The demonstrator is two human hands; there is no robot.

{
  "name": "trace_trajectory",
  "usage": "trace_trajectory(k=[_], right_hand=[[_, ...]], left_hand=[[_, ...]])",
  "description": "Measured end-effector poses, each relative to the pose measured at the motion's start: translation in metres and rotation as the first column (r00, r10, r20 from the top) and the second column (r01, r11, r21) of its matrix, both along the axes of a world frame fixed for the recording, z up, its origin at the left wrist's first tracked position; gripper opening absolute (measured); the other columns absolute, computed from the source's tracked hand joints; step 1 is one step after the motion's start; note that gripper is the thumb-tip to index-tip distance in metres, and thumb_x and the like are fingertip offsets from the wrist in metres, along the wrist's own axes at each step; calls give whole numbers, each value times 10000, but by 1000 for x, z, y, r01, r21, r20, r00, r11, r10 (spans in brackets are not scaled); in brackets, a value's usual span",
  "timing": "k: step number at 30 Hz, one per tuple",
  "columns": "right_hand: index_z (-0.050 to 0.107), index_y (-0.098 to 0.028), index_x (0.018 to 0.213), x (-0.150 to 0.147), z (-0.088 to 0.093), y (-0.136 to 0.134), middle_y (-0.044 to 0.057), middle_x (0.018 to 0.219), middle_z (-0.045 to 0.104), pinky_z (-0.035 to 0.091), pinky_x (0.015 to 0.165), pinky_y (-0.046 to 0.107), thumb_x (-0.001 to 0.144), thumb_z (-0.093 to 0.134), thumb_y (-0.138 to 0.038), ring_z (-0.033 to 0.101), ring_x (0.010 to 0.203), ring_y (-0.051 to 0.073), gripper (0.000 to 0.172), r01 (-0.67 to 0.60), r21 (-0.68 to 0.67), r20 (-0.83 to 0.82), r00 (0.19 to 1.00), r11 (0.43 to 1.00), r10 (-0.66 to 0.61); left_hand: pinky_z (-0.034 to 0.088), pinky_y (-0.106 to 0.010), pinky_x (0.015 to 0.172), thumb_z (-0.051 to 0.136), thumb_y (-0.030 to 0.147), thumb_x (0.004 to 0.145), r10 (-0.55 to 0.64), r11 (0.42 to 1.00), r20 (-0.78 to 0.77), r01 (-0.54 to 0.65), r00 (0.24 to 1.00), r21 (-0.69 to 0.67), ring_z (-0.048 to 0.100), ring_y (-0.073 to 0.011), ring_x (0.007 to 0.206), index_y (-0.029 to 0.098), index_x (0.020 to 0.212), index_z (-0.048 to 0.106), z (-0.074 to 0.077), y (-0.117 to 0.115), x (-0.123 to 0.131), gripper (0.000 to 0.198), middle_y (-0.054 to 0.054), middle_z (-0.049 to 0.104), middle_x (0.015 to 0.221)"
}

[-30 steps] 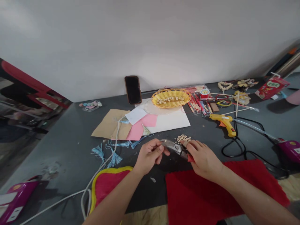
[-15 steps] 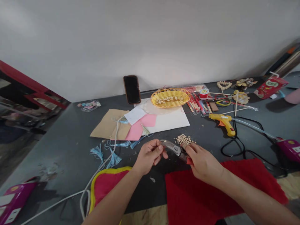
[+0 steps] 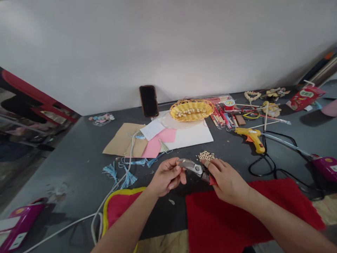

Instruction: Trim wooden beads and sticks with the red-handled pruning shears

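Note:
My right hand is wrapped round the red handle of a pair of pruning shears. Its grey curved blades point left, to the fingertips of my left hand. That hand is closed, thumb against fingers, right at the blade tip. A small pale speck shows by the blades, too small to name. Just beyond the right hand lies a pile of small beige beads or beans on the dark table. A red cloth is spread under the right forearm.
Behind the hands stands a yellow basket with pale pieces. A yellow glue gun with a black cord lies right. Blue tassels, brown paper and a white cable lie left. A phone leans on the wall.
The shears' blade has shifted slightly left, closer over the left fingertips. My right thumb has moved a little on the handle. The rest of the table looks the same.

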State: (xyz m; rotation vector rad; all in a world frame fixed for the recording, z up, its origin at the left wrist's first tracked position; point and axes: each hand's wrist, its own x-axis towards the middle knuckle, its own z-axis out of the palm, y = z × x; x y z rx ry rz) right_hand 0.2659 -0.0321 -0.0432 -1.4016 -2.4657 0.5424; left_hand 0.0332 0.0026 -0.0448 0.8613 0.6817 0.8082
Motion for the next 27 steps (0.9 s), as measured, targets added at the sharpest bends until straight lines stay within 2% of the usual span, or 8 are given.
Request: trace_trajectory(k=[4, 11, 15, 22, 25, 27], right_hand=[[415, -109, 1373, -3, -7, -3, 161, 1228, 558, 474, 955, 450, 770, 459, -49, 527, 1111, 296, 607, -13, 4, -12, 1000, 1000, 13], [405, -84, 1365, -7, -8, -7, 174, 1218, 546, 477, 960, 451, 736, 489, -35, 552, 1070, 298, 637, 21, -62, 25, 999, 998, -20], [402, -87, 1359, -3, -2, -7, 169, 1211, 546, 467, 976, 437, 755, 489, -44, 547, 1092, 287, 612, -5, -94, -31, 1000, 996, 2], [428, -115, 1333, 2, 9, -6, 157, 1191, 569, 487, 933, 432, 801, 461, -74, 574, 1069, 272, 534, -44, -159, -108, 994, 986, 27], [440, -115, 1324, 3, 8, -4, 161, 1225, 569, 467, 962, 419, 812, 464, -87, 550, 1124, 268, 514, -53, -131, -119, 992, 990, 37], [438, -132, 1339, 2, 6, -2, 154, 1249, 561, 453, 968, 440, 805, 476, -92, 527, 1148, 282, 538, -15, -80, -66, 998, 997, 10]], left_hand=[[147, -123, 271, 723, 368, 785, -9, 999, 22, 9, 1000, -39, 274, 1, 241, 137, 765, 579, 0, 1, 0, 273, -34, 685, 540], [151, -128, 293, 728, 432, 764, 107, 994, -127, -108, 986, -1, 283, 2, 266, 132, 780, 564, 0, 0, 6, 342, -18, 663, 531], [154, -132, 291, 717, 451, 770, 82, 997, -155, -78, 985, 30, 281, 1, 264, 128, 771, 563, -3, 2, 4, 358, -25, 661, 528], [146, -125, 277, 712, 442, 779, 45, 998, -109, -41, 993, 39, 272, 3, 254, 129, 777, 574, -4, 2, 2, 343, -23, 664, 526], [157, -123, 278, 711, 432, 783, 52, 998, -102, -47, 993, 51, 284, 2, 253, 129, 766, 573, -3, 2, 2, 334, -26, 669, 529], [171, -123, 282, 702, 420, 795, 48, 998, -107, -43, 993, 51, 298, -1, 255, 129, 758, 566, -4, 2, 2, 323, -35, 679, 544]])
